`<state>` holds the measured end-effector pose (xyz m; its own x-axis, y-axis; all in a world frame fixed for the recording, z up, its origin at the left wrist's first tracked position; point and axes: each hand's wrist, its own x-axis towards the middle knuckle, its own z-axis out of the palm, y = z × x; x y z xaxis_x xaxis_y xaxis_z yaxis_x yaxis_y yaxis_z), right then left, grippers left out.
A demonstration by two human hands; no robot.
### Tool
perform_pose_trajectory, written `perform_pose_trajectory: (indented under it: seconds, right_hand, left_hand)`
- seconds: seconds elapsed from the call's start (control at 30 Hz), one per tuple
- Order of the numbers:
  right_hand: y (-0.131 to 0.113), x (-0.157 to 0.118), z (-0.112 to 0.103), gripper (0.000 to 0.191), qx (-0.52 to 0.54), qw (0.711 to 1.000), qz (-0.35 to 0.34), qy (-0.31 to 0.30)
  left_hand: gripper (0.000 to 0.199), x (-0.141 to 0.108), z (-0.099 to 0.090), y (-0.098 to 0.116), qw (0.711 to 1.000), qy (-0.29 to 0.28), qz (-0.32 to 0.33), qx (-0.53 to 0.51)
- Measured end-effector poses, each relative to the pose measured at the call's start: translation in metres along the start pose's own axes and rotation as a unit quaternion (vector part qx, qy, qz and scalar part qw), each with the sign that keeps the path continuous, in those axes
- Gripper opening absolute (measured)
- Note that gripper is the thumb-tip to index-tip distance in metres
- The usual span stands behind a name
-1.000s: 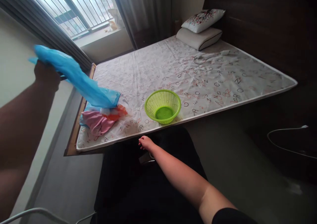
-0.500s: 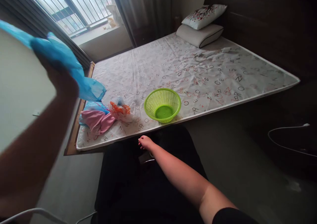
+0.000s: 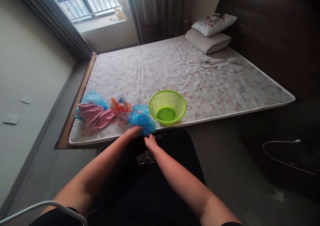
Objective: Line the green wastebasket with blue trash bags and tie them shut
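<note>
A blue plastic bag [image 3: 142, 118] hangs between my two hands at the mattress's near edge, left of the green basket [image 3: 167, 107]. My left hand [image 3: 135, 132] is closed on the bag's lower left part. At the bag's lower right corner, my right hand [image 3: 150, 141] has its fingers pinched on the plastic. Left of the bag lies a clear bag with orange on it [image 3: 120, 108], and beside that a pink cloth [image 3: 95, 115] with another blue bag [image 3: 94, 98] behind it. The green basket stands upright with nothing visible inside.
The patterned mattress [image 3: 155, 66] has a wooden frame edge [image 3: 75, 109] on its left. Two stacked pillows [image 3: 208, 39] sit at the far right corner. A white cable [image 3: 265, 149] shows at the right, another [image 3: 50, 202] at lower left.
My left hand has come down from the upper left with the blue bag, to beside my right hand. My right hand now pinches the bag. The view has shifted slightly.
</note>
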<state>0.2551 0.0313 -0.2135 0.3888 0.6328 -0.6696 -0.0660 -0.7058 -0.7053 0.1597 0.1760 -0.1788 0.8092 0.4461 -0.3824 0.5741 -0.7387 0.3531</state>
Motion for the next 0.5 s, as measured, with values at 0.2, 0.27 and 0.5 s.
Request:
perform_pose_trajectory:
  seconds: [0.2,0.27,0.5]
  right_hand:
    - [0.009,0.008,0.008,0.042,0.041,0.999,-0.022,0.003]
    - [0.011,0.009,0.011,0.048,0.052,0.998,-0.041,-0.008]
    - [0.011,0.012,0.005,0.051,0.131,0.968,-0.205,0.059]
  left_hand:
    - [0.056,-0.023,0.009,-0.019,0.999,-0.004,0.043,0.006]
    - [0.062,-0.038,0.009,-0.027,0.998,0.024,0.060,-0.012]
    - [0.040,-0.101,-0.011,-0.111,0.900,0.419,-0.045,-0.114]
